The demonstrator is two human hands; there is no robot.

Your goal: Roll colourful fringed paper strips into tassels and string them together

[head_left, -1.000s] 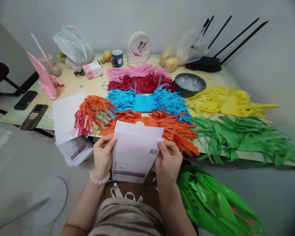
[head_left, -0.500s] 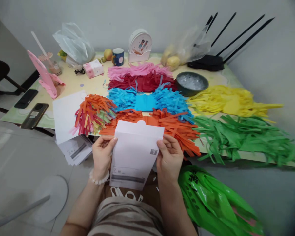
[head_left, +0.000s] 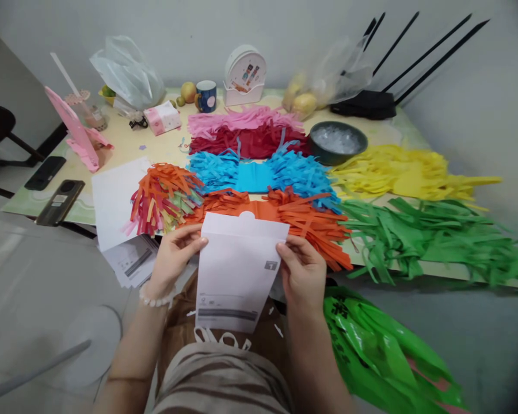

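Between both hands is a white printed paper, held up over my lap by its upper side edges. It has a crease near its top, a small rounded tab on its upper edge, a grey box mark at the right and a grey bar near the bottom. My left hand pinches the left edge between thumb and fingers. The right edge is pinched by my right hand. Just behind the paper lies orange fringed paper. A multicoloured fringed bundle rests near my left hand.
Blue fringe, yellow fringe and green fringe cover much of the table. A dark bowl, a mug and a router stand behind. Printed sheets overhang the left edge. A green bag hangs at right.
My left hand has shifted slightly left and outward, its fingers straighter along the paper's edge. My right hand has moved a little right. The paper stays in nearly the same place.
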